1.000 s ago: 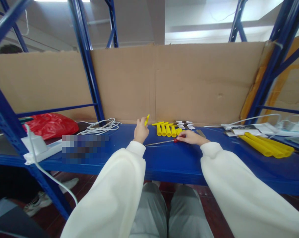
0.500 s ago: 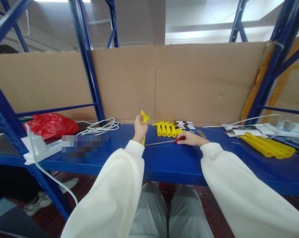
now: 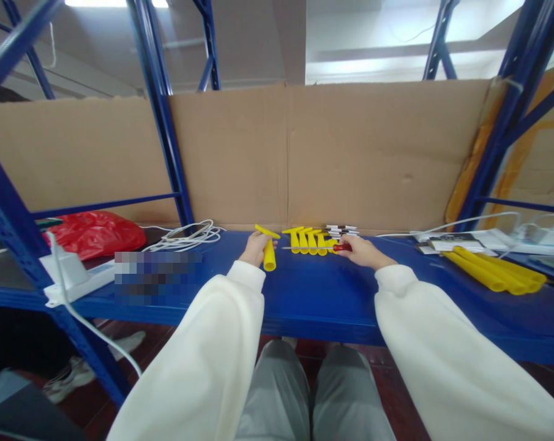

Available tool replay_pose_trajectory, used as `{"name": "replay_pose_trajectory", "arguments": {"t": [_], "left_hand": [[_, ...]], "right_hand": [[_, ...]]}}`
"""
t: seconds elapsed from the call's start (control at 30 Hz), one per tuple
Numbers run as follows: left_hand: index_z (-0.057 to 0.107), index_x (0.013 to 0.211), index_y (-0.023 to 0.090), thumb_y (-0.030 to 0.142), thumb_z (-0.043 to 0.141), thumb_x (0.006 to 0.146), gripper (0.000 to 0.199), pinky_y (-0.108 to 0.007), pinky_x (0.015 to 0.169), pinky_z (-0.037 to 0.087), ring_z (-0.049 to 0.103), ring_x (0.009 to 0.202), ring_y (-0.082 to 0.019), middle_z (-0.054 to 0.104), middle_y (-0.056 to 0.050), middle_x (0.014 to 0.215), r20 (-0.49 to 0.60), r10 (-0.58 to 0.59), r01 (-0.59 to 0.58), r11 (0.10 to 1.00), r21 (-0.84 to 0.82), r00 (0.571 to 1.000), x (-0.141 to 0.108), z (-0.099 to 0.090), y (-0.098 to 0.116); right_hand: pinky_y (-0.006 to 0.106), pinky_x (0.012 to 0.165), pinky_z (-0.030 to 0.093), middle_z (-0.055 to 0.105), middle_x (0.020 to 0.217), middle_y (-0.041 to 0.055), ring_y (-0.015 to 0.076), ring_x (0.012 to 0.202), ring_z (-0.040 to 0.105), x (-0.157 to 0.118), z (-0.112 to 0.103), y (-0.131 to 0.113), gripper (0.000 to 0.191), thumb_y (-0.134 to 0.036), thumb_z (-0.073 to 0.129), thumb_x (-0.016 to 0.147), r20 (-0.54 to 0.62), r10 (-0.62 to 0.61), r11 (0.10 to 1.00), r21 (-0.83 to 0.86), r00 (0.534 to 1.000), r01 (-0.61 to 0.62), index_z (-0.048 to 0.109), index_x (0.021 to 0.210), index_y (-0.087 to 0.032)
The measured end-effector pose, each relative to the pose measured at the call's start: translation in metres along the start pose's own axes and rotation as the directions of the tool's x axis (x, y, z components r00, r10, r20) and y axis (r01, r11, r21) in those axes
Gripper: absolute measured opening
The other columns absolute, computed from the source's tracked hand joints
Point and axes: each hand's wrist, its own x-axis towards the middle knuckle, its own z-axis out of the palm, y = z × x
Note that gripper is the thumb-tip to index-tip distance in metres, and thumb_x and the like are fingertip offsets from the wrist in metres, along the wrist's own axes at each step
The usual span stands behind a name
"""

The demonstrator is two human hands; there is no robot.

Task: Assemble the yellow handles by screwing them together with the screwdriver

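- Right now, the left hand [image 3: 254,250] has its fingers curled round a yellow tee [image 3: 270,256], gripping it from the left side near the top.
- That tee is over the left middle of the blue table [image 3: 313,294]; its crossbar is at the far end, and the round mouth of its stem faces the person. Whether it touches the table, I cannot tell.
- The right hand [image 3: 362,252] is closed about the red handle of a screwdriver [image 3: 343,247]; part of the handle is hidden in the grip.
- The shaft of the screwdriver points left, across the near side of a row of tees [image 3: 304,241]. Contact with them cannot be made out.
- These row tees lie side by side, crossbars away from the person; the right end is partly covered, so an exact count is not possible.
- Just behind the row's right end sit white packs [image 3: 341,229] with dark bands.
- Well to the right of both hands, long yellow tubes [image 3: 492,269] lie together near papers [image 3: 464,241].
- On the left are a looped white cable [image 3: 189,236], a red bag [image 3: 95,233] and a power strip [image 3: 81,286]; a blurred patch hides something beside the strip.
- Cardboard [image 3: 373,153] stands upright along the table's far edge, between blue posts [image 3: 164,122].
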Motion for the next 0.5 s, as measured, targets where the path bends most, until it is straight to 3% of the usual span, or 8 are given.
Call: {"name": "replay_pose_trajectory", "arguments": {"t": [0.2, 0.5], "left_hand": [[0.055, 0.122, 0.011, -0.007, 0.054, 0.080, 0.045, -0.021, 0.046, 0.045, 0.057, 0.045, -0.011, 0.063, 0.002, 0.064, 0.143, -0.038, 0.007, 0.977, 0.214, 0.989, -0.003, -0.007, -0.002], [0.053, 0.123, 0.015, -0.005, 0.060, 0.076, 0.052, -0.019, 0.046, 0.045, 0.063, 0.051, -0.012, 0.069, -0.002, 0.080, 0.349, 0.002, -0.096, 0.962, 0.254, 0.937, 0.001, -0.012, -0.011]], "right_hand": [[0.029, 0.072, 0.046, 0.074, 0.104, 0.0079, 0.0237, 0.094, 0.069, -0.003, -0.007, -0.002, 0.014, -0.027, 0.055, 0.090, -0.022, 0.158, 0.985, -0.065, 0.987, -0.159, 0.060, 0.102, -0.023], [0.029, 0.074, 0.046, 0.075, 0.104, 0.0080, 0.0228, 0.094, 0.069, -0.004, -0.006, -0.015, 0.011, -0.024, 0.057, 0.090, -0.077, 0.076, 0.997, -0.020, 0.994, -0.078, 0.060, 0.100, -0.022]]}}
